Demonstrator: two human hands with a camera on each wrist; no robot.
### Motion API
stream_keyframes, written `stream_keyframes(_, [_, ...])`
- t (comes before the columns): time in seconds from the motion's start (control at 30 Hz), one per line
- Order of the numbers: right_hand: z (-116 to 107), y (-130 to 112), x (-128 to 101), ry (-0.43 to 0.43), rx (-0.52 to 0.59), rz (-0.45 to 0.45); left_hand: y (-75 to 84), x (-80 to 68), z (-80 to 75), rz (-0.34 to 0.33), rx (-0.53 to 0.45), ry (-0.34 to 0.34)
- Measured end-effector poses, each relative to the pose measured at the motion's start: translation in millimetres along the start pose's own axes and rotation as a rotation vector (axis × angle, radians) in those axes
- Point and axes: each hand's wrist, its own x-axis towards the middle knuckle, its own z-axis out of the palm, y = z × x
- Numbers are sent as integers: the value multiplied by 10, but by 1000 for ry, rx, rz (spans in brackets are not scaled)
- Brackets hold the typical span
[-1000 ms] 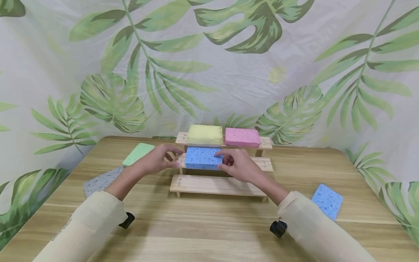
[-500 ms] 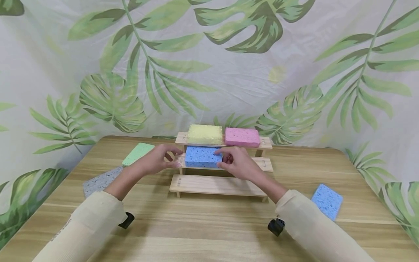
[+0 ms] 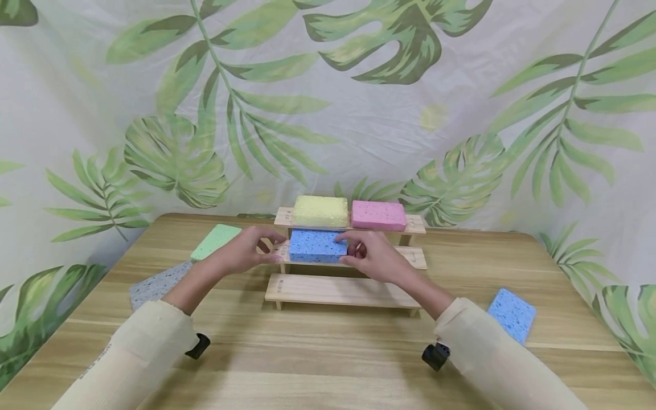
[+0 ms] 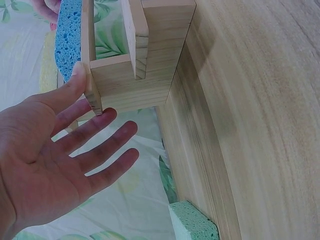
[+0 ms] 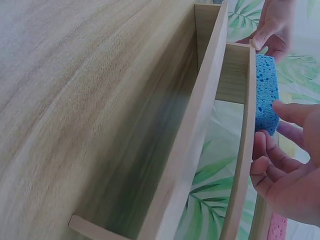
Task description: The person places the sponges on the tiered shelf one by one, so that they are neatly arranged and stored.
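A blue sponge (image 3: 318,246) lies flat on the middle step of a three-step wooden stand (image 3: 338,289), toward its left end. My right hand (image 3: 376,256) grips the sponge's right end, thumb at the front and forefinger on top; the right wrist view shows this hand (image 5: 292,165) beside the blue sponge (image 5: 266,92). With thumb and forefinger, my left hand (image 3: 245,249) straddles the left end of the middle step. In the left wrist view, that hand's (image 4: 55,150) thumb touches the step's edge near the sponge, and its other fingers extend loosely.
On the top step sit a yellow sponge (image 3: 320,211) and a pink sponge (image 3: 379,215). Left on the table (image 3: 307,364) lie a green sponge (image 3: 215,240) and a grey sponge (image 3: 156,285). Another blue sponge (image 3: 512,315) lies at right. A leaf-patterned cloth (image 3: 379,125) hangs behind.
The blue sponge has shifted slightly back on the middle step, the right hand moving with it, during the first half second. The left hand has stayed in place.
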Motion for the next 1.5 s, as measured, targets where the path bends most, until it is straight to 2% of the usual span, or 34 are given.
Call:
stream_keyframes(0.27, [-152,-18,-186,20,35,4,4,0,6,-8,-8,-5])
stream_keyframes(0.67, [-473,96,-551,87,-9,23,0,-6,-11,-16,0,-11])
stream_keyframes(1.07, [-684,296,-919,152,-82,81,-9,16,-11,-21,-11,-16])
stream_keyframes(1.5, [-901,507,-1226,149,-155,182,-2,5,-2,-12,-13,-13])
